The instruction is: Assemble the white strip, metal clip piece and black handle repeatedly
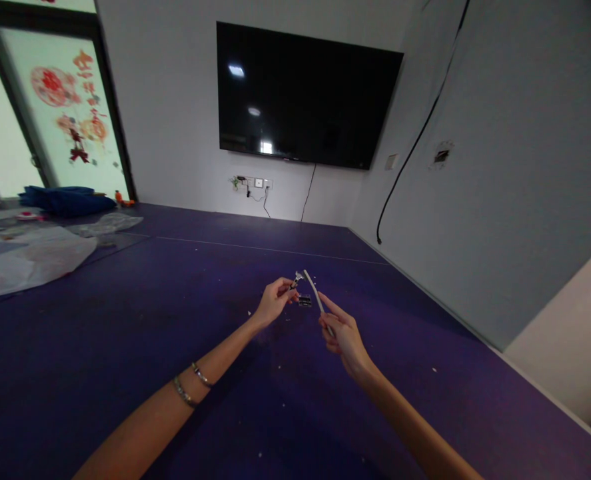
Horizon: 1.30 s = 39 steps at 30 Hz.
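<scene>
My left hand (pixel 275 300) pinches a small metallic piece (pixel 296 279) between thumb and fingers, held above the purple floor mat (pixel 125 333). My right hand (pixel 342 333) grips a thin white stick-like tool (pixel 314 290) that points up and to the left, its tip close to the metallic piece. A small dark object (pixel 304 301) sits just below and between the two hands; I cannot tell whether it lies on the mat or hangs from the piece. Two bracelets (pixel 191 385) circle my left forearm.
A large black television (pixel 305 97) hangs on the far wall above a socket strip (pixel 255 182). A black cable (pixel 415 143) runs down the right wall. Crumpled plastic sheets (pixel 30 257) and a blue bundle (pixel 65 199) lie at the far left by a glass door.
</scene>
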Motion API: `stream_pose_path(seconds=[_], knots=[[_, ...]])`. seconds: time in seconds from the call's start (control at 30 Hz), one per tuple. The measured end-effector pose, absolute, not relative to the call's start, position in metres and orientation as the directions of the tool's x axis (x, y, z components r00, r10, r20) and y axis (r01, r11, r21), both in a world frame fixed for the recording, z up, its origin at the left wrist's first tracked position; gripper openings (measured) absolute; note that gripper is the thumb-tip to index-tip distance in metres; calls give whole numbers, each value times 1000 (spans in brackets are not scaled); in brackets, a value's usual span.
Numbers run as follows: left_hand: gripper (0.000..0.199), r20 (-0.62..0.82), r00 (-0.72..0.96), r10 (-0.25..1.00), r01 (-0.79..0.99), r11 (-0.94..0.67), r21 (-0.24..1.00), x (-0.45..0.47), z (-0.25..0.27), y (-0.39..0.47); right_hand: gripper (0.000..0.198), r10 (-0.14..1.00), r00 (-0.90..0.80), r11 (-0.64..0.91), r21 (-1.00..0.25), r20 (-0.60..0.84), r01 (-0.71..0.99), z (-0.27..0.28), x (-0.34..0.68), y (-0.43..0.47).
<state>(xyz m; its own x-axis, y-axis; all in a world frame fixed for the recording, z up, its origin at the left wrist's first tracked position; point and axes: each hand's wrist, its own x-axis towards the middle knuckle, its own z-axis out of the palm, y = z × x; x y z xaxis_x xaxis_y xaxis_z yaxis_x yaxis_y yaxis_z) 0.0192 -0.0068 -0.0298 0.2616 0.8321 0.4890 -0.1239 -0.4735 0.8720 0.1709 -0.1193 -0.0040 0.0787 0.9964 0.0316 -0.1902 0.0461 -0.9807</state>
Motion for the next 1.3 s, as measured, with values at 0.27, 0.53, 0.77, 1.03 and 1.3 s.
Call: stream_pose_path(seconds=[0.27,0.53,0.77,1.03,1.3], knots=[[16,467,260,845,-137,-446,884,18,-30,-7,65,998,62,40,-980,28,-193,-10,170,-125],[16,466,262,845,-141,-444,885,19,-28,-8,65,997,74,36,-977,21,-210,-11,169,-125],[16,440,210,873,-166,-412,896,16,-27,-6,60,999,21,-25,-936,-35,-351,-12,171,-126],[16,457,263,849,-163,-428,889,21,-32,-8,45,964,-255,-218,-770,-75,-600,-11,177,-111],[16,437,219,873,-166,-408,898,16,-28,-6,48,971,-225,-197,-787,-75,-584,-12,176,-119]])
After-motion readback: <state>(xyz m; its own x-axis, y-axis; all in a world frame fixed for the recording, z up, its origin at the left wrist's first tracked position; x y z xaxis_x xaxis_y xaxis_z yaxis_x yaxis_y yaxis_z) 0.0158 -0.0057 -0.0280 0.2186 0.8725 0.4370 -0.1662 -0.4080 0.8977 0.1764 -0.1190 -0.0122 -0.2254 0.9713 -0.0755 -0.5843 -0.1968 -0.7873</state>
